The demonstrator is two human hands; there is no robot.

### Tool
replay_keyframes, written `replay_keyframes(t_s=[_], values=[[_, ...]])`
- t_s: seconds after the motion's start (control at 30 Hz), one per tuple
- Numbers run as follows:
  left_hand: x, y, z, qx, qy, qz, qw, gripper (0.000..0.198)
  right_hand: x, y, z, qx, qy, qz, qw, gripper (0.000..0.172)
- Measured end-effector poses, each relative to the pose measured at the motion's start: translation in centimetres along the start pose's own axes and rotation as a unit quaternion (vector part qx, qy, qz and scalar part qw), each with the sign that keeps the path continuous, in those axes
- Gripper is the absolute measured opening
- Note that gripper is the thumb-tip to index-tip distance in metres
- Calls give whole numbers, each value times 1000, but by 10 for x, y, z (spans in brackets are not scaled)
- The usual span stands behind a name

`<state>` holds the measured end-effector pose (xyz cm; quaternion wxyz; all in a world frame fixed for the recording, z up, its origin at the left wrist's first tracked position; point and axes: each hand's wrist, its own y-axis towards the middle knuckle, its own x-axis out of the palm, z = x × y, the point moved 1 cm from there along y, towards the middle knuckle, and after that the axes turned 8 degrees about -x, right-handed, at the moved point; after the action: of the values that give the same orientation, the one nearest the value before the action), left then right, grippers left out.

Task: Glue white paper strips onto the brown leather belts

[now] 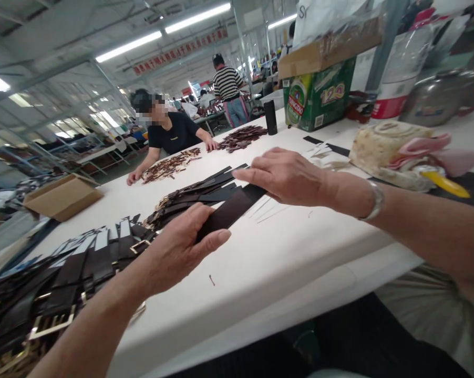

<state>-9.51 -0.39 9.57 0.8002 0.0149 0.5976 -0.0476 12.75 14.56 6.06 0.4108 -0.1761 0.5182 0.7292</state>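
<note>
My left hand (177, 247) grips one end of a dark brown leather strap (231, 210), thumb along its lower edge. My right hand (286, 176) lies over the strap's far end, fingers together and curled down on it; a bracelet shows on that wrist. Just beyond lies a row of the same dark straps (199, 194) fanned out on the white table (284, 252). At the left sits a heap of dark belts with gold buckles (63, 283).
A co-worker in a black shirt (169, 134) leans on the table's far side by piles of brown pieces (169, 165). A green carton (319, 94), a black cylinder (270, 116), a cloth bundle (394, 152) and a cardboard box (61, 197) stand around.
</note>
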Motion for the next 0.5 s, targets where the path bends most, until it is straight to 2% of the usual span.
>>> replay_keyframes(t_s=[0.1, 0.17, 0.2, 0.3, 0.37, 0.5], values=[[41, 1, -19, -21, 6, -89, 996, 40, -1, -62, -16, -48, 0, -160, 986, 28], [72, 8, -30, -44, 40, -122, 991, 42, 7, -102, -35, -44, 32, -212, 976, 29], [86, 14, -32, -48, 67, -114, 990, 40, 12, -119, -45, -30, 53, -225, 972, 32], [112, 44, -27, -35, 136, -22, 990, 29, 23, -151, -67, 33, 114, -228, 966, 55], [119, 72, -18, -23, 146, 22, 989, 26, 26, -160, -72, 77, 153, -202, 964, 60], [130, 130, -1, -9, 163, 8, 987, 27, 26, -166, -67, 169, 235, -131, 948, 57]])
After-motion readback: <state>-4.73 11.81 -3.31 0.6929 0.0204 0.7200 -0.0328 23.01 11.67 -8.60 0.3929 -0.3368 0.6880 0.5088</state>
